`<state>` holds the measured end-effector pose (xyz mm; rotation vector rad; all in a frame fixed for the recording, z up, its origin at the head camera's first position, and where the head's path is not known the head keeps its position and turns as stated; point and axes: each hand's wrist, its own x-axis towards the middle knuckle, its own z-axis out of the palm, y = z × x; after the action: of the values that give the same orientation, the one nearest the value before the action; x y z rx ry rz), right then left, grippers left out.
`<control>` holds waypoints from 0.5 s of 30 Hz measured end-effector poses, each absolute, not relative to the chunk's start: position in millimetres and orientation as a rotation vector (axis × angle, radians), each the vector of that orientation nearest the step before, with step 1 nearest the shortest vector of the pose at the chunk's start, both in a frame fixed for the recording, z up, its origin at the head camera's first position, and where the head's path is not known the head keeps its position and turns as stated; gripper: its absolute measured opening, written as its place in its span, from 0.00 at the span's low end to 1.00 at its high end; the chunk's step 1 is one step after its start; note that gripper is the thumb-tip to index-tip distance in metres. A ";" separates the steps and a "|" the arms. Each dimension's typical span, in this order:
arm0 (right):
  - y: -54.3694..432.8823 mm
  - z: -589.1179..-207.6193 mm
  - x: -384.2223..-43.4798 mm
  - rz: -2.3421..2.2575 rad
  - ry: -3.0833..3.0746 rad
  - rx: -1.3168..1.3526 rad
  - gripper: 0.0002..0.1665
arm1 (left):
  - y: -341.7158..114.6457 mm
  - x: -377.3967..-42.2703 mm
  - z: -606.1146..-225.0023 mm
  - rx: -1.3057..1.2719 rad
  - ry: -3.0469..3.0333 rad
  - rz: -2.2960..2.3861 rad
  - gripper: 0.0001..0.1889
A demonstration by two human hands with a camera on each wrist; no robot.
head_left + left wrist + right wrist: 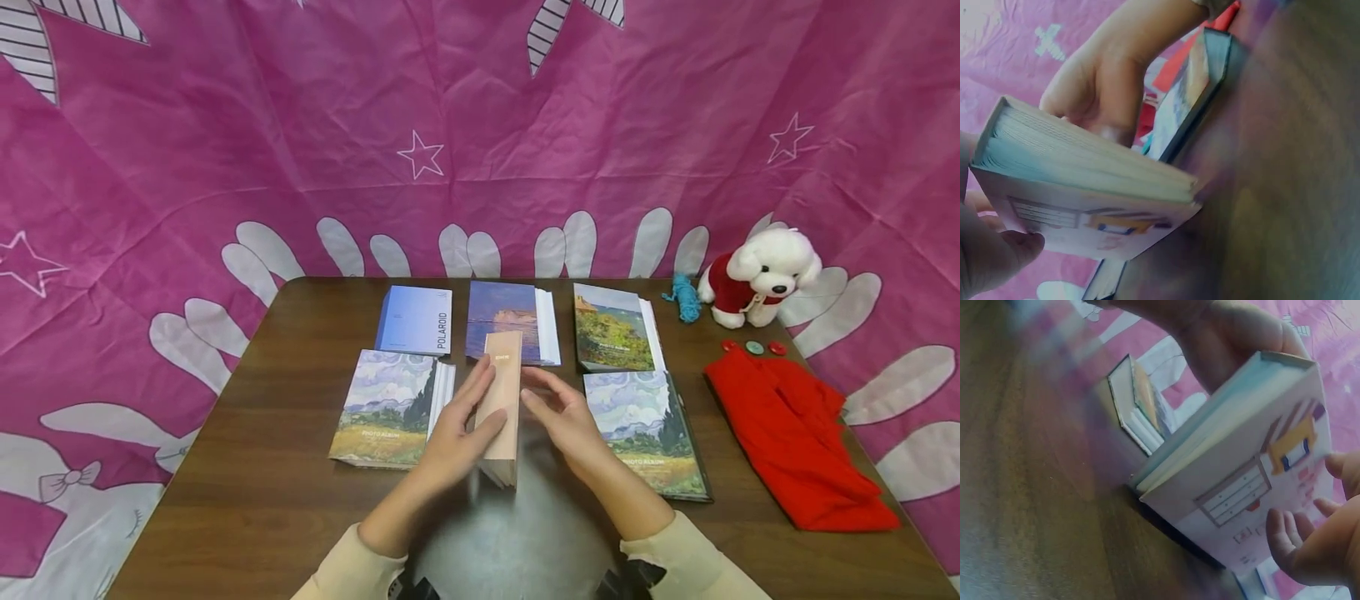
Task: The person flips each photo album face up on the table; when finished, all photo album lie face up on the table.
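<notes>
A cream-pink photo album [502, 375] stands on edge with its spine up, near the middle of the table. My left hand [457, 433] holds it from the left, the thumb near the spine. Its illustrated cover [1104, 219] faces the left wrist camera. On the album's other side, my right hand [566, 417] has its fingers bent loosely beside the cover; whether they touch it I cannot tell. The page edges [1204, 425] show in the right wrist view.
Landscape albums lie left [386, 408] and right [637, 433]. Behind are a blue Polaroid album [415, 320], a seascape album [502, 312] and a garden album [615, 329]. At right are a white toy dog [772, 267], blue yarn [685, 298], buttons [754, 347] and red cloth [795, 442].
</notes>
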<state>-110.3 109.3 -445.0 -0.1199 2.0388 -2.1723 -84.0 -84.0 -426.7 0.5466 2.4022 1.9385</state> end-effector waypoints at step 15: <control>110.7 -473.2 -124.9 -1.820 2.238 -0.023 0.38 | -108.1 -88.5 -442.1 0.358 2.445 1.898 0.38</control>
<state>-124.9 110.7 -473.2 -0.0233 2.2378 -1.8198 -88.5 -108.1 -442.1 0.3584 2.4448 1.8982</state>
